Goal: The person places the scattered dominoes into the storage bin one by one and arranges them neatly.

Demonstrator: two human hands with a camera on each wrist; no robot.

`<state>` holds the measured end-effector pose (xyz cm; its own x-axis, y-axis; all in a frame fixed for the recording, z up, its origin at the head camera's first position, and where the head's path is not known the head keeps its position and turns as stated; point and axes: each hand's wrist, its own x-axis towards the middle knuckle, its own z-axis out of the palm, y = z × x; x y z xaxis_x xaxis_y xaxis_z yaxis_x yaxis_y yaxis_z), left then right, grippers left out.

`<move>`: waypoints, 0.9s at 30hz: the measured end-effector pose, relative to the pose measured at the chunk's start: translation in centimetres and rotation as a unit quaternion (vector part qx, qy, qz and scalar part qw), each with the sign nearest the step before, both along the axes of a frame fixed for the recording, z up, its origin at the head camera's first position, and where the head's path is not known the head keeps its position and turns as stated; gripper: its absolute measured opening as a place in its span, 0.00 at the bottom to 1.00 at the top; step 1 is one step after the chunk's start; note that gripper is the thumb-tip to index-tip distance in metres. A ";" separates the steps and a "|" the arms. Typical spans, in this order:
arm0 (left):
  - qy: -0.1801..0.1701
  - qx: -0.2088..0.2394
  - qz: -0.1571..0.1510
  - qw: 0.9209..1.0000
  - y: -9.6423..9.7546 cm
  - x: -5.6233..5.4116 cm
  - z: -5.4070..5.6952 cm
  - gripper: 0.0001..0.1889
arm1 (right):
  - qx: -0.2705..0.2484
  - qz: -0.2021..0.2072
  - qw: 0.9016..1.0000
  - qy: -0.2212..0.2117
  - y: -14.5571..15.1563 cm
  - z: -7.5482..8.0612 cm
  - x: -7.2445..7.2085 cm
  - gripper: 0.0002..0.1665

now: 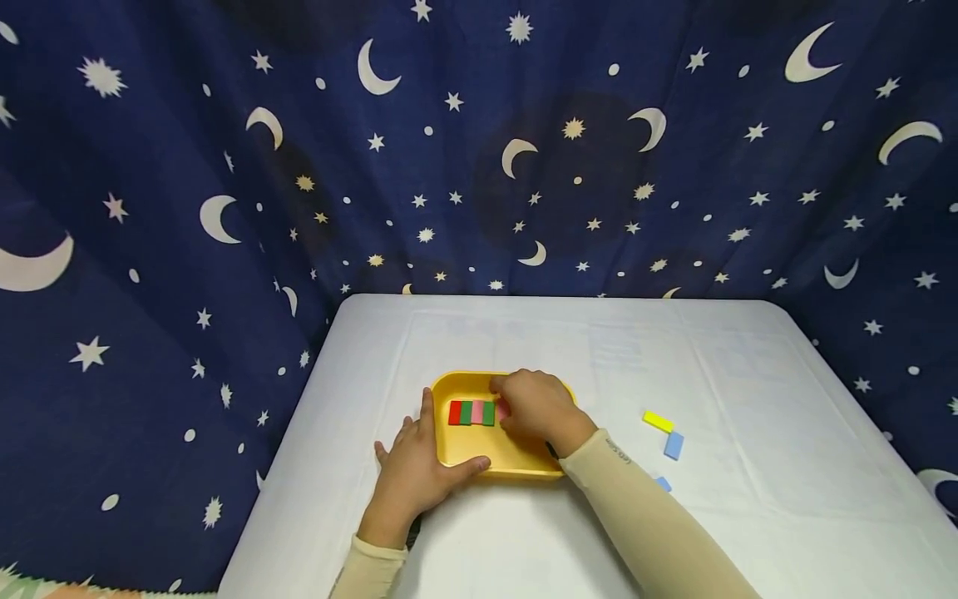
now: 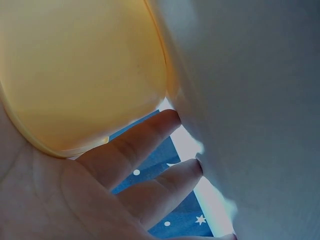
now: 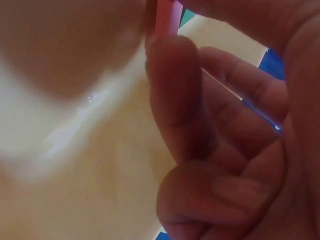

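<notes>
pink blk [image 3: 167, 20] pinched, yellow blk [image 1: 658, 422] head-view only

A white cloth with faint crease lines covers a table [image 1: 756, 383] with rounded far corners. Directly on it sits a yellow plastic tray [image 1: 486, 449]. To the tray's right lie a yellow block [image 1: 659, 422], a light-blue block [image 1: 674, 446] at its end, and, nearer, a partly hidden second blue block [image 1: 663, 483].

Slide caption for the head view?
Left hand on a yellow tray, right hand pinching a pink block beside a row of four blocks.
</notes>
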<state>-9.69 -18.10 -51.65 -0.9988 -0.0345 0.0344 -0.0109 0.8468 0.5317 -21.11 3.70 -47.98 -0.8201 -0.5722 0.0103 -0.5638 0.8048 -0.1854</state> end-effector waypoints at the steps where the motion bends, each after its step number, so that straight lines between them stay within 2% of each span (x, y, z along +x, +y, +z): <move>1: 0.000 0.000 0.001 1.000 0.0 0.0 0.0 0.77 | 0.000 -0.002 1.000 -0.001 0.0 -0.1 0.0 0.23; 15: -0.002 0.000 -0.001 1.000 0.2 0.1 -0.4 0.77 | -0.004 -0.001 1.000 -0.017 0.6 -0.7 -0.1 0.21; 27: -0.003 0.005 -0.002 1.000 0.1 0.0 -0.2 0.77 | -0.011 0.005 1.000 -0.017 0.4 -0.6 -0.2 0.18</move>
